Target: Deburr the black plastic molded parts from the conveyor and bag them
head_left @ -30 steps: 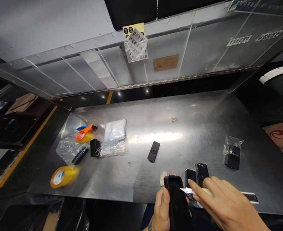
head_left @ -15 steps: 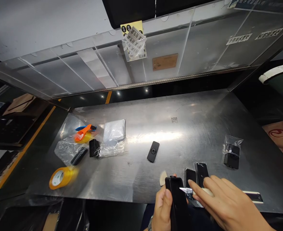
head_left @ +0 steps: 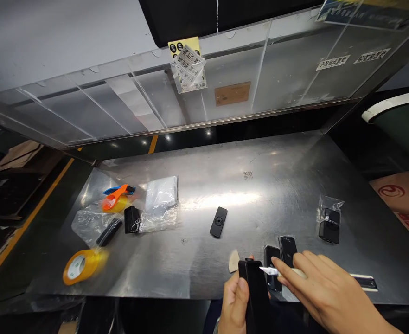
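Observation:
At the table's front edge, my left hand [head_left: 235, 299] is closed around a long black case [head_left: 256, 290], its thumb on the near side. My right hand [head_left: 324, 287] pinches a pale-handled knife [head_left: 270, 271], whose pointed blade meets or nearly meets the upper right edge of the case. Behind that hand lie two dark wrapped pieces, one [head_left: 272, 260] beside the other [head_left: 288, 248]. A beige wedge [head_left: 233, 261] lies just left of the case top. Farther back sits a flat black piece with a round centre [head_left: 219, 222].
On the metal table [head_left: 204, 181], tape [head_left: 81, 266], an orange tool [head_left: 116, 196], a black holder [head_left: 131, 220] and plastic bags [head_left: 161, 199] lie left. A bagged black device [head_left: 329, 225] sits right. A clear panel [head_left: 232, 93] spans the back.
The view has shifted slightly. Both hands keep nearly the same pose, with the knife tip still at the upper right of the black case.

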